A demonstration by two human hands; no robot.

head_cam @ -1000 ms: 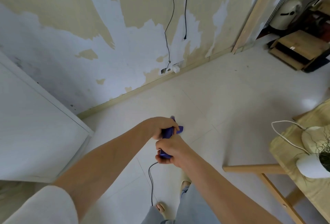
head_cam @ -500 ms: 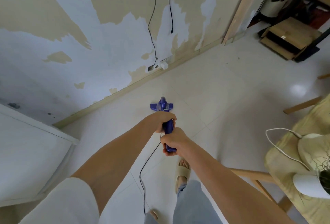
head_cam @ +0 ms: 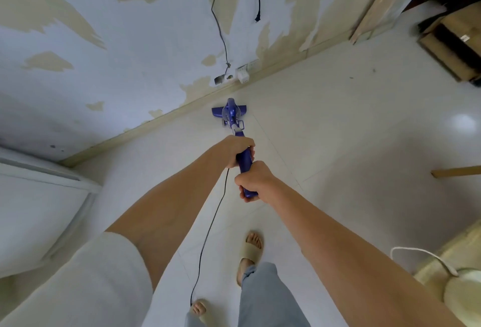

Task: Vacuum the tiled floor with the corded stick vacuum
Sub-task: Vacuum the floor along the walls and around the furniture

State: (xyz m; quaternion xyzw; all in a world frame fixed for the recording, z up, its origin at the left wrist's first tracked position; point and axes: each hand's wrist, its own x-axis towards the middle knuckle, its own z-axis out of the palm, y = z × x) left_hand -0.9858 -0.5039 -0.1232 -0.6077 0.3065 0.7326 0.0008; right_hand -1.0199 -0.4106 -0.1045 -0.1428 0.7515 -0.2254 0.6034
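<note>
A blue stick vacuum [head_cam: 232, 115] is held out in front of the person, its head set on the tiled floor [head_cam: 338, 123] just short of the skirting board [head_cam: 145, 130] at the foot of the wall. The vacuum's handle [head_cam: 246, 162] is gripped by both hands, one above the other. The left hand [head_cam: 235, 150] is wrapped round the upper part of the handle, nearer the vacuum's body, with its fingers curled tightly over the blue plastic. The right hand [head_cam: 253, 179] is closed round the lower end of the handle, nearer the person, with the blue tip showing below its fingers.

A black cord [head_cam: 208, 233] is seen hanging from the handle, below the left hand, and trailing down toward the person's feet. Beyond the vacuum's head, a white socket block [head_cam: 242, 72] is fixed low on the wall, and two dark cables [head_cam: 221, 37] are seen running down the peeling paint above it. One sandalled foot [head_cam: 251, 251] is planted on the floor behind the handle, and the toes of the other are seen near the cord's lower end. To the right of the vacuum, well apart from it, a wooden crate [head_cam: 453, 40] is seen on the floor.
</note>
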